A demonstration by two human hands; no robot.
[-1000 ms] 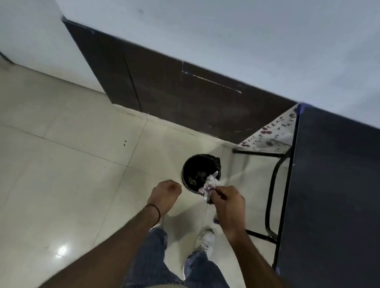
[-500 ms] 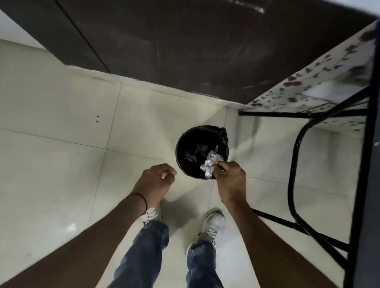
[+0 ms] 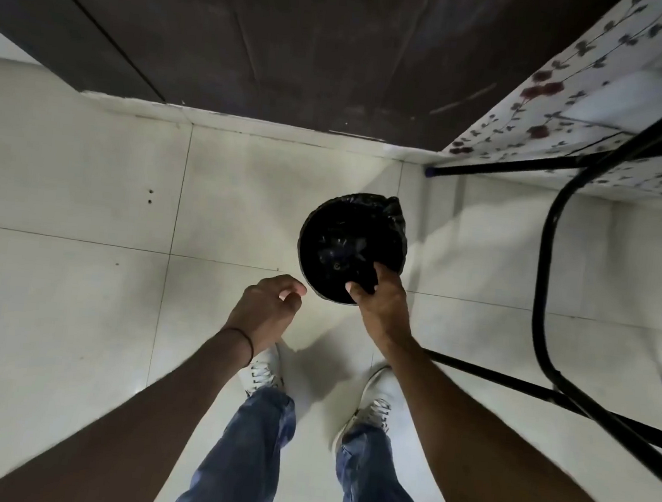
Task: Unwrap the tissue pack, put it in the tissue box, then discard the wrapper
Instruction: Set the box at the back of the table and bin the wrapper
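Over on the left it's bare pale floor tile (image 3: 53, 305), grout lines crossing, a couple of dark specks near the seam. Along the top runs a dark brown panel (image 3: 301, 37) meeting the floor at a pale skirting edge.

Moving in — the left hand (image 3: 265, 311) hangs above the floor just left of the bin, fingers loosely curled inward, thumb near the fingertips, nothing in it. A thin dark band (image 3: 246, 339) circles that wrist. Below, two white sneakers (image 3: 263, 371) and blue jeans (image 3: 245, 457) stand on the tile, toes pointing toward the bin.

Centre stage: a round bin (image 3: 325, 226) lined with a black bag, its mouth open to the camera, the liner bunched at the upper right of the rim. The right hand (image 3: 382, 308) is at the near rim, fingers dipping over the edge into the dark mouth, thumb on the near side. The fingertips are lost in the black, so whether they're spread or pinched I cannot tell. The wrapper — not to be made out anywhere; the inside of the bin is too dark to read.

On the right, black tubular metal legs (image 3: 545, 271) curve across the floor, and a white cloth with a floral print (image 3: 603, 95) hangs behind them.
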